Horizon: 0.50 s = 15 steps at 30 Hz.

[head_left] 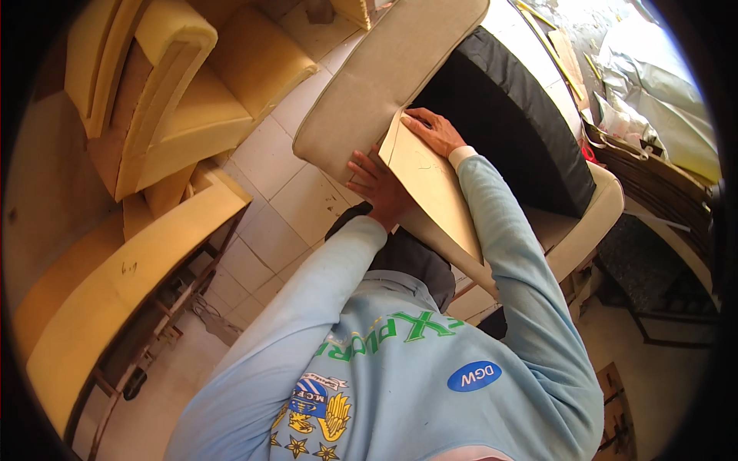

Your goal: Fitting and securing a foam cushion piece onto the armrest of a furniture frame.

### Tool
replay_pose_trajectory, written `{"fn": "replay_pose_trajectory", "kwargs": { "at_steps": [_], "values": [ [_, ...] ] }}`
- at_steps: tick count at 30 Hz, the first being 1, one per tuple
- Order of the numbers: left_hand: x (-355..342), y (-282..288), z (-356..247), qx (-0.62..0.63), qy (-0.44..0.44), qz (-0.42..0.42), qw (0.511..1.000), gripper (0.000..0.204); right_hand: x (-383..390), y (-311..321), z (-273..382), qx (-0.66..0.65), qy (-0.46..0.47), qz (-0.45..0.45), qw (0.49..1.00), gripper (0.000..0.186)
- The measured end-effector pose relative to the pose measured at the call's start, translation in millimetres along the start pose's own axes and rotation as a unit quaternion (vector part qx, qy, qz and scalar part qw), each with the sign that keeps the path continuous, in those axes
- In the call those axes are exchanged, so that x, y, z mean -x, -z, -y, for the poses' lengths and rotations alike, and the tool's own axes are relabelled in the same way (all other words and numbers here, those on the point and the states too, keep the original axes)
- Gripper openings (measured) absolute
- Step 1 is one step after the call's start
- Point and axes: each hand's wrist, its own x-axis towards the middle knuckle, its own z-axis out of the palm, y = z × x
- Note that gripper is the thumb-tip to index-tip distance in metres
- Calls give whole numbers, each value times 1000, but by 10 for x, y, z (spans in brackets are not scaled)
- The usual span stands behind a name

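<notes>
A beige upholstered sofa frame [369, 84] with a black fabric underside [500, 115] lies tilted in front of me. My right hand [434, 131] rests flat on a loose flap of beige fabric [430, 184], near its top corner. My left hand [377, 188] is pressed against the beige arm just left of the flap, its fingers partly tucked behind the flap's edge. Both my sleeves are light blue.
Bare yellow foam sofa frames [177, 100] stand to the left, another with a wooden base [115, 292] lower left. The floor is pale tile [284, 184]. Sheets and scraps [653, 84] pile up at the upper right; dark cushioning [638, 261] lies at the right.
</notes>
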Motion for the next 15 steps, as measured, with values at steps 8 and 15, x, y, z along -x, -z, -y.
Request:
{"fn": "replay_pose_trajectory", "kwargs": {
  "at_steps": [8,15],
  "values": [
    [-49,38,-12,56,-29,-59,996,125,-56,-32,-3,-24,20,11,999,74],
    [-136,294,-19,51,11,210,976,133,-22,-17,-26,-9,-22,-6,1000,77]
  ]
}}
